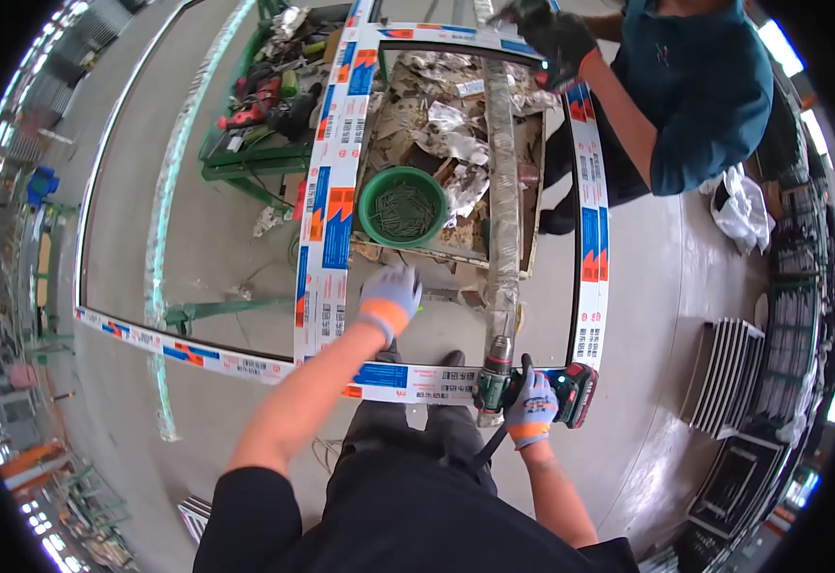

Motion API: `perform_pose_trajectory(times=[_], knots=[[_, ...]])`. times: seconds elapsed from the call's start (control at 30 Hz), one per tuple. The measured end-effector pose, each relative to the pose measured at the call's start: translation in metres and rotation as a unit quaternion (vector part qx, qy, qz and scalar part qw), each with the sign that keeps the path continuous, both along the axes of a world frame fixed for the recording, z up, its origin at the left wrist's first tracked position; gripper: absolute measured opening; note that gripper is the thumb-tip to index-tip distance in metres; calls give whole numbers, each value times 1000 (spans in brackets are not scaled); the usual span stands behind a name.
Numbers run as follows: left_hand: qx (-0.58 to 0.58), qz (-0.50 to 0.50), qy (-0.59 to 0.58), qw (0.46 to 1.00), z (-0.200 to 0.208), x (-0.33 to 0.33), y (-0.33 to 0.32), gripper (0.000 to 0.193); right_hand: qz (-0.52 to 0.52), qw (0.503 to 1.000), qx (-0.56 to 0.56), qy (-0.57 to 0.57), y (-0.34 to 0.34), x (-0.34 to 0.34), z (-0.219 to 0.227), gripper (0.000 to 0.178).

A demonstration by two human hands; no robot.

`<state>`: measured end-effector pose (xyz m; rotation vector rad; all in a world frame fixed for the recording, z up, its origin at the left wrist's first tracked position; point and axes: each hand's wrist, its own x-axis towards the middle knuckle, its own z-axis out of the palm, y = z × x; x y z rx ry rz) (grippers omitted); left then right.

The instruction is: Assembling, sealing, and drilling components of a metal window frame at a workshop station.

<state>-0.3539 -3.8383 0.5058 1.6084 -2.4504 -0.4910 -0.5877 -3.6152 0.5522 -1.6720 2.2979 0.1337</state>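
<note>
My right hand (533, 409), in a grey glove with an orange cuff, grips a green and black cordless drill (498, 384) over the near rail of a large window frame (408, 380). The drill's chuck points away from me, and its battery is to the right. My left hand (391, 296), gloved alike, hovers over the frame's opening, just right of the middle upright (326, 239). Its fingers are turned down and hidden, so any hold cannot be made out. Just beyond it, a green bowl (369, 222) contains many loose screws (403, 210).
The bowl stands on a littered board with crumpled wrapping (455, 134). A wrapped bar (502, 191) runs lengthwise beneath the frame. At far right, a co-worker's dark-gloved hands (556, 43) are at the frame's far end. Tools fill a green cart (245, 158) at left.
</note>
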Motion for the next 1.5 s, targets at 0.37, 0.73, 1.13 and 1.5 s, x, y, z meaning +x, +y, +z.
perform_pose_trajectory(times=[0.37,0.73,1.13,1.5], knots=[[144,-57,-162,975,-178,-107,-374,30,26,991,-124,31,-72,-7,-50,41],[7,-68,-194,979,-322,-147,-494,23,56,983,-164,53,-131,-25,-92,33],[112,-39,-214,970,-282,-138,-477,43,60,982,-172,49,-118,-27,-76,36],[36,12,-51,998,-122,-108,-349,29,73,974,-210,42,-47,-10,-23,46]])
